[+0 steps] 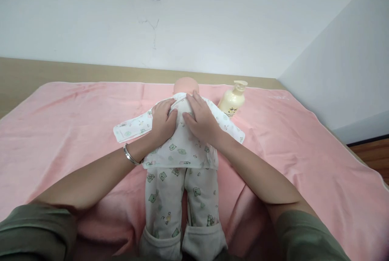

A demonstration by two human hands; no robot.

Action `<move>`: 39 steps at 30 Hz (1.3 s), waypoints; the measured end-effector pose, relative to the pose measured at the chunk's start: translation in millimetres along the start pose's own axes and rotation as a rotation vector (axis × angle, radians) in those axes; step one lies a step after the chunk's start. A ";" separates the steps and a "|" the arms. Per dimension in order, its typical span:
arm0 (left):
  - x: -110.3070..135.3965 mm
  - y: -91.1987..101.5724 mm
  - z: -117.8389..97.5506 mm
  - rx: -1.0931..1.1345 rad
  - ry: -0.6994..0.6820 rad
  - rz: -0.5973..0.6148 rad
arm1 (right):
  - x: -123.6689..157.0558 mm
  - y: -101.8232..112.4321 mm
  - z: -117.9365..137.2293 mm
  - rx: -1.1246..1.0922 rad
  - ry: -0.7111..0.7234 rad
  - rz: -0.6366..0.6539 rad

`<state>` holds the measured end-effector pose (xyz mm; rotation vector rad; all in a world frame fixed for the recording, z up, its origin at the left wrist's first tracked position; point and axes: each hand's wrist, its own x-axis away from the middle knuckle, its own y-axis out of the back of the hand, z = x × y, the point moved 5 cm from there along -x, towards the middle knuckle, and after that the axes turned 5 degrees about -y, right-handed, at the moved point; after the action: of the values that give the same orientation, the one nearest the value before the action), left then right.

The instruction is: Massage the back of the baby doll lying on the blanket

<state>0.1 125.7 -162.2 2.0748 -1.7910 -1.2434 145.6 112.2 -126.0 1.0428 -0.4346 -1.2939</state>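
Doll (186,85) lies on the blanket (85,109), sleeves outspread. Our left hand (164,121) and right hand (202,119) rest loosely on its top (179,151), gripping nothing. We should keep pressure light, equal on both sides.

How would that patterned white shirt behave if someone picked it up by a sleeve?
The shirt would probably flop, since its cloth drapes in soft creases. The sleeve on the picture's left looks flat, so it may bend easily. Because the doll's head shows at the collar, lifting might bring extra weight along.
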 end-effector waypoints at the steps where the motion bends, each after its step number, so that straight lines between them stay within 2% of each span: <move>1: -0.2 0.0 0.1 0.001 0.003 0.006 | 0.9 4.9 1.5 -0.022 0.006 -0.040; 3: -0.8 0.3 0.1 0.004 0.008 0.014 | 2.6 11.3 2.5 -0.039 0.022 -0.124; 5: -1.2 0.6 0.1 0.003 0.013 0.018 | 2.6 9.3 1.3 -0.011 0.036 -0.150; 10: -1.4 -0.6 0.7 0.005 0.021 0.038 | -0.8 -6.7 -1.0 0.071 0.038 0.053; 15: -0.6 0.3 -0.6 0.009 0.014 0.017 | 1.6 8.5 4.6 0.064 0.091 -0.128; 21: -0.2 -0.3 0.2 0.011 0.018 0.004 | -2.1 -9.8 -3.9 0.092 0.042 0.057; 27: -0.4 1.0 -0.6 -0.012 0.012 -0.007 | 1.6 11.2 4.2 0.069 0.163 -0.161; 29: -0.4 1.1 -1.0 -0.006 0.022 -0.006 | -0.6 6.0 -0.1 0.069 0.131 -0.125; 32: -0.2 0.6 -1.9 0.008 0.023 -0.003 | -4.8 -10.0 -8.9 0.081 0.041 0.019; 34: 0.0 0.6 -2.0 0.012 0.018 -0.009 | -5.3 -14.8 -10.0 0.098 0.010 0.070; 37: -0.7 1.0 -1.4 0.014 0.013 -0.005 | -2.9 -7.8 -3.2 0.137 0.013 0.108; 39: -2.6 1.3 -1.4 0.014 0.023 0.014 | -0.5 5.9 4.0 0.127 0.036 0.126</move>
<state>0.2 127.1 -159.3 2.0719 -1.8059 -1.2016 145.7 110.7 -119.0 1.1249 -0.5519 -1.1461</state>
